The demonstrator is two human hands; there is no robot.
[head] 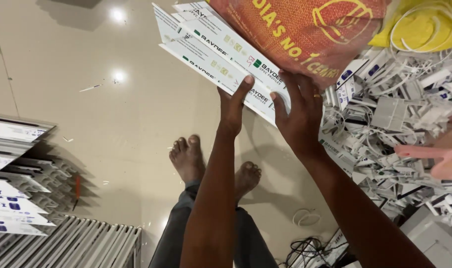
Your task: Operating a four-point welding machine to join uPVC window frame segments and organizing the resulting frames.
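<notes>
A view from above, looking down past two bare arms to a glossy beige tiled floor [87,149].

At the left edge of the frame, stacked white plastic profile strips [17,173] lie in layers, with a ribbed white panel [82,245] at the lower left corner.

In the middle of the frame, two bare feet [213,166] stand on the tiles, above dark trouser legs.

Rising from the bottom centre, the left hand [234,101] grips the lower end of a bundle of long white profile lengths [221,52] (each carries green and dark printing), thumb on top and fingers hidden beneath. Just to its right, the right hand [299,111], wearing a gold ring, is closed on the same bundle, fingers spread over its end. The two hands sit close together but do not touch. The bundle slants from the hands up toward the upper centre of the frame, held above the floor.

Right of the bundle, along the top edge, an orange woven sack [305,30] overlaps the bundle's upper end; a yellow bag [424,25] fills the upper right corner.

The right side holds a heap of white plastic offcuts [385,129]. A pinkish object at the far right edge is too blurred to identify.
</notes>
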